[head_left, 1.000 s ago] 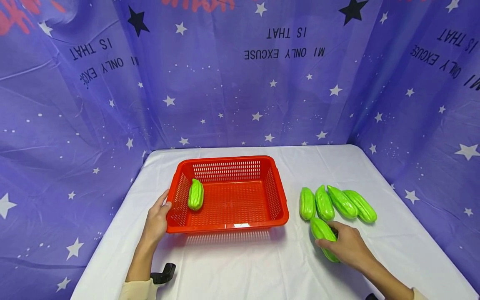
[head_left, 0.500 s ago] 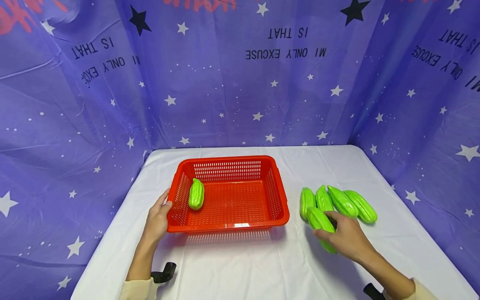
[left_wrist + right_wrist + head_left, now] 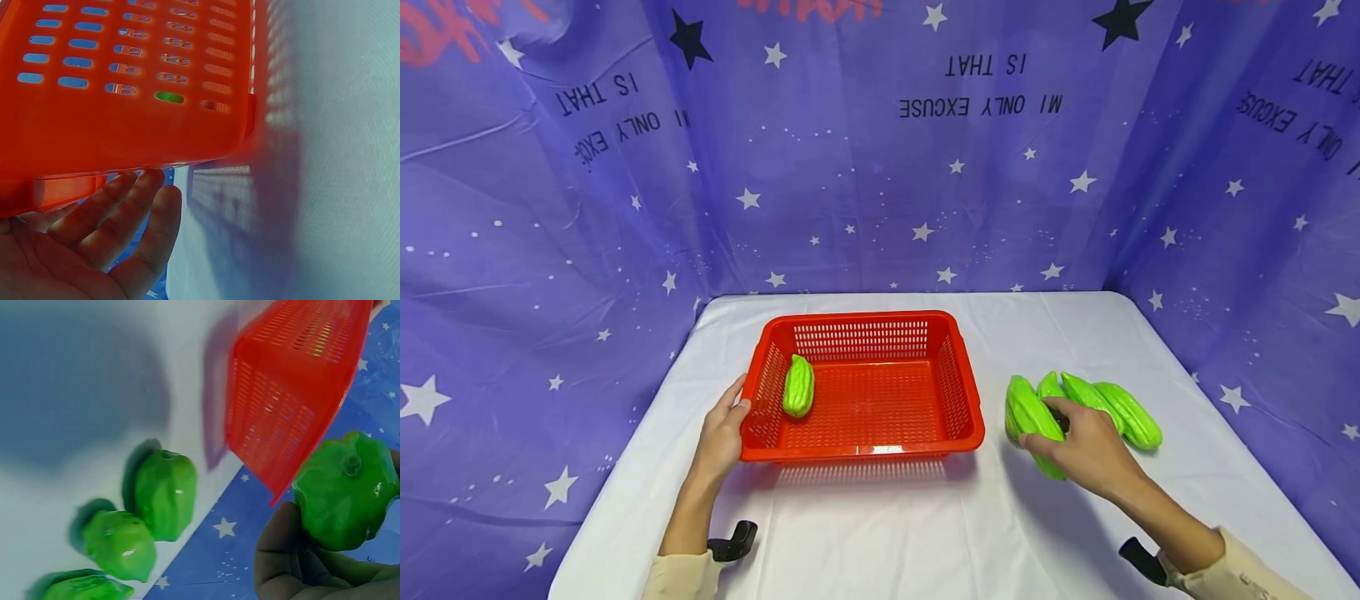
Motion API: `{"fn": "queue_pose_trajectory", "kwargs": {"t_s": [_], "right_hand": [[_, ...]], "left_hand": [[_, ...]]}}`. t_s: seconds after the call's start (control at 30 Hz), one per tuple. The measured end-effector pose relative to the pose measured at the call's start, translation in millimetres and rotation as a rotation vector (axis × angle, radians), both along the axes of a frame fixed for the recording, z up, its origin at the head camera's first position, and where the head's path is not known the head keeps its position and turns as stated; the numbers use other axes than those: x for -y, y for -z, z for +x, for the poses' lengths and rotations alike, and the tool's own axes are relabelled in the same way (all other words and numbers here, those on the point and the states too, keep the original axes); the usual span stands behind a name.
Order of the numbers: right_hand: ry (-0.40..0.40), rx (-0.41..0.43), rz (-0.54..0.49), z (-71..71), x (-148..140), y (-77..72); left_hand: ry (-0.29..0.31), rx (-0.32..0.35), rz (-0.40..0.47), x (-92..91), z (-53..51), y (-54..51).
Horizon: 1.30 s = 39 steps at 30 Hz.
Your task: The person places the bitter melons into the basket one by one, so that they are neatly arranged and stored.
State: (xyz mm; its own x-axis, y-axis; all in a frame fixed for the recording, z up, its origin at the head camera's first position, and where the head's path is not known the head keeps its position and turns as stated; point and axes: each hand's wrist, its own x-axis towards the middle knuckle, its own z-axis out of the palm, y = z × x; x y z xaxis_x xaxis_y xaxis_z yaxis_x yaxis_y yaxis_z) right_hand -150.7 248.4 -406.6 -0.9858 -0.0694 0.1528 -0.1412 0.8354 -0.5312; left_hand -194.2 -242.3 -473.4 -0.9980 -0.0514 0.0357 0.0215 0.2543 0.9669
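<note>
My left hand [image 3: 718,437] grips the left rim of a red plastic basket [image 3: 861,454], thumb on the edge; in the left wrist view the fingers [image 3: 112,231] lie along its outer side. One glossy green ribbed bitter melon [image 3: 798,387] lies inside the basket near its left wall. To the right, my right hand [image 3: 1093,446] holds another green bitter melon [image 3: 1036,417] between thumb and fingers, raised above the table. Behind it, several more bitter melons [image 3: 1131,417] lie side by side, partly hidden by the hand and the held one.
A white cloth [image 3: 880,525] covers the table. Purple star-printed curtains [image 3: 880,167] stand close around its back and sides. Black wrist mounts [image 3: 735,542] sit at both forearms.
My right hand has lifted the bitter melon up and away from me, so it now overlaps the left ones of the row. My left hand stays on the basket; the view has shifted slightly.
</note>
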Motion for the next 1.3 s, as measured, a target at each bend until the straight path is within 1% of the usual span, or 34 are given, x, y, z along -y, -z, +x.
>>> {"fn": "queue_pose_trajectory", "kwargs": {"t_s": [0.2,0.4,0.57,0.83,1.07,1.3], "right_hand": [[-0.024,-0.006,-0.012,-10.3,11.0,-8.9],[-0.054,-0.007,-0.021,-21.1,28.3,-11.7],[-0.108,0.001,-0.090,-30.3,49.4,-13.0],[-0.174,0.050,-0.184,-41.6,84.8,-17.7],[-0.226,0.073,-0.235,-50.6,110.7,-17.2],[-0.252,0.109,-0.283,-58.0,131.4,-17.6]], "left_hand": [[-0.009,0.009,0.022,-1.0,-0.7,-0.9],[-0.011,0.010,0.016,-0.7,-1.4,0.2],[-0.019,0.009,0.020,-0.2,-1.3,0.8],[-0.019,0.002,0.029,-1.2,-0.9,1.4],[-0.024,-0.008,0.026,-2.1,-0.9,1.2],[-0.027,0.017,0.006,-1.0,-0.2,1.5]]}}
